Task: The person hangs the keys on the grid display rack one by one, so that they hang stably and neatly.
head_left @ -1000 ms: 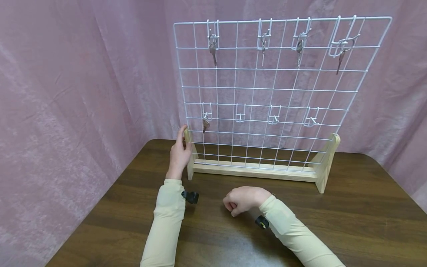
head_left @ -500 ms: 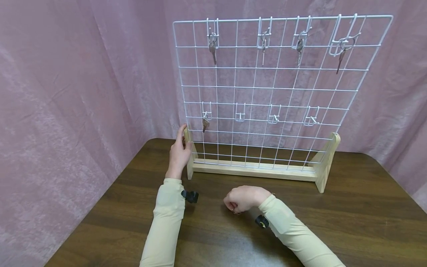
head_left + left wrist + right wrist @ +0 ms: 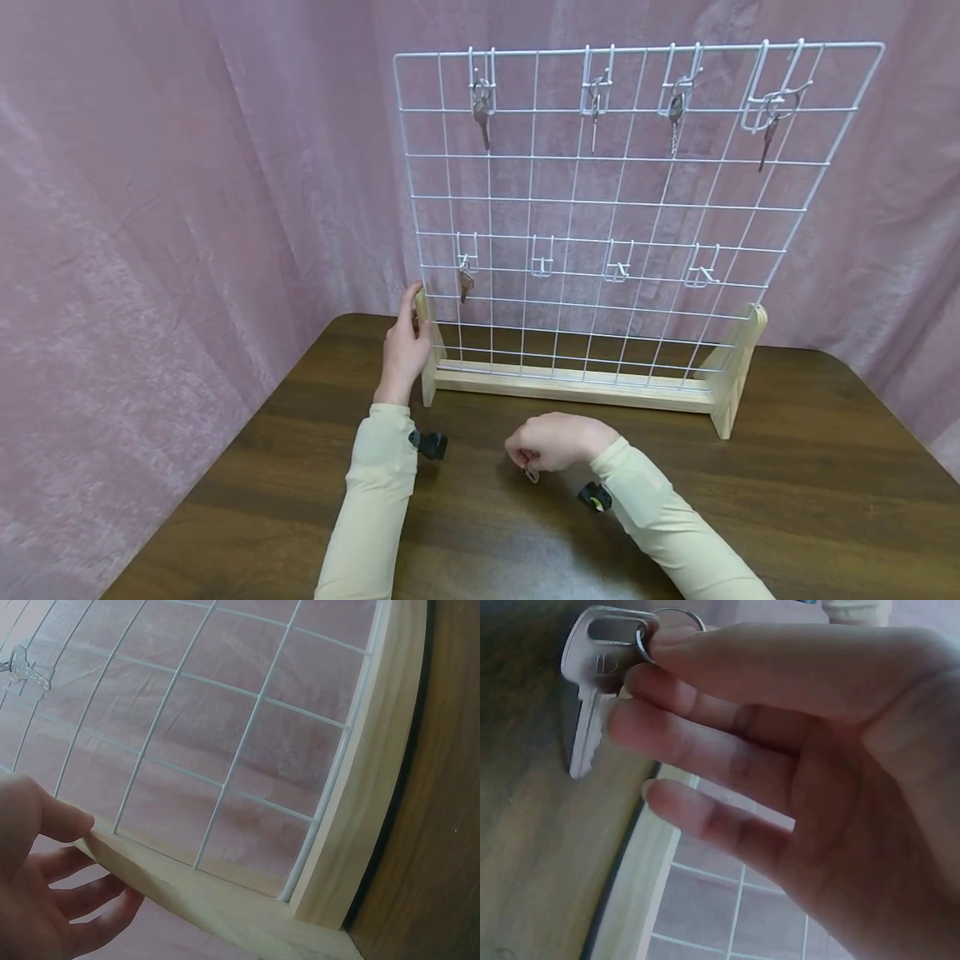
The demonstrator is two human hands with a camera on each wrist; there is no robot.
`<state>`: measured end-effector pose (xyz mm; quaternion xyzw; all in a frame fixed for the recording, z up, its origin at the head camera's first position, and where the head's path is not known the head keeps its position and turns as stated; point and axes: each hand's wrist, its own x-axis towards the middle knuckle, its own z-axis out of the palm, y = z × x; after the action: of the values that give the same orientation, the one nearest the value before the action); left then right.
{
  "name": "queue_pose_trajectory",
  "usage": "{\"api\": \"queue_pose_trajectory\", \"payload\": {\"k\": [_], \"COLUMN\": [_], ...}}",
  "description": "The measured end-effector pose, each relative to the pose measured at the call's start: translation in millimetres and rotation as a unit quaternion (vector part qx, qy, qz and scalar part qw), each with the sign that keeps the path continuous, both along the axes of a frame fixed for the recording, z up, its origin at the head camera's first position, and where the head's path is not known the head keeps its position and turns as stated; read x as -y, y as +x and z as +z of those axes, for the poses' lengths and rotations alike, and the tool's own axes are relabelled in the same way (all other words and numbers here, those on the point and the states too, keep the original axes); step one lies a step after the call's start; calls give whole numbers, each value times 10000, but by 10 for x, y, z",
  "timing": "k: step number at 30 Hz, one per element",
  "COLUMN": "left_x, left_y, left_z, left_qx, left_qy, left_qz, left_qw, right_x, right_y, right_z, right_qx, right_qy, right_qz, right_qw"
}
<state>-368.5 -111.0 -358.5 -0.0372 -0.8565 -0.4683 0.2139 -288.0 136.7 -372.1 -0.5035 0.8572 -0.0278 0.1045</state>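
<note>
A silver key point(image 3: 592, 679) hangs from a small metal ring point(image 3: 682, 613). My right hand point(image 3: 558, 440), low over the table in front of the rack, pinches that ring between thumb and forefinger; the other fingers are bent loosely below. In the head view only a bit of the key point(image 3: 532, 476) shows under the fingertips. At the rack's left end my left hand point(image 3: 403, 354) grips the wooden side support point(image 3: 428, 371), thumb on one side and fingers on the other. A white wire grid point(image 3: 536, 52) stands upright in this wooden base.
Keys hang on all the upper hooks, among them the leftmost key point(image 3: 481, 112) and rightmost key point(image 3: 769, 140). One more key point(image 3: 465, 283) hangs at lower left. To its right are bare hooks, such as a short hook point(image 3: 542, 265). Pink curtain surrounds the brown table point(image 3: 817, 500).
My right hand has shifted slightly up and right from the tabletop, and the key, earlier hidden, now shows below its fingers. The left hand keeps its grip on the support.
</note>
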Motion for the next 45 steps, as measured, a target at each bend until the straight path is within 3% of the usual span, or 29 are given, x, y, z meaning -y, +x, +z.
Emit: {"api": "queue_pose_trajectory", "payload": {"k": [12, 23, 28, 36, 40, 45], "left_x": [11, -13, -18, -21, -18, -17], "left_y": [7, 21, 21, 12, 6, 7], "left_z": [18, 17, 40, 32, 21, 12], "left_qx": [-21, -53, -74, -128, -107, -53], "left_qy": [18, -78, -78, -130, -122, -132], "left_qz": [45, 113, 118, 159, 152, 139], "left_qw": [10000, 9999, 9999, 9997, 9998, 9998], "right_x": [-112, -233, -270, -296, -298, -299], "right_y": [-47, -22, -33, -36, -47, -69], "right_z": [185, 321, 375, 437, 438, 438], "right_qx": [-689, -1167, -1693, -2607, -2789, -2848], "right_qy": [-718, -1208, -1763, -2556, -2975, -3253], "right_qz": [116, -212, -296, -567, -662, -666], "right_qw": [9950, 9856, 9692, 9292, 9107, 8992]}}
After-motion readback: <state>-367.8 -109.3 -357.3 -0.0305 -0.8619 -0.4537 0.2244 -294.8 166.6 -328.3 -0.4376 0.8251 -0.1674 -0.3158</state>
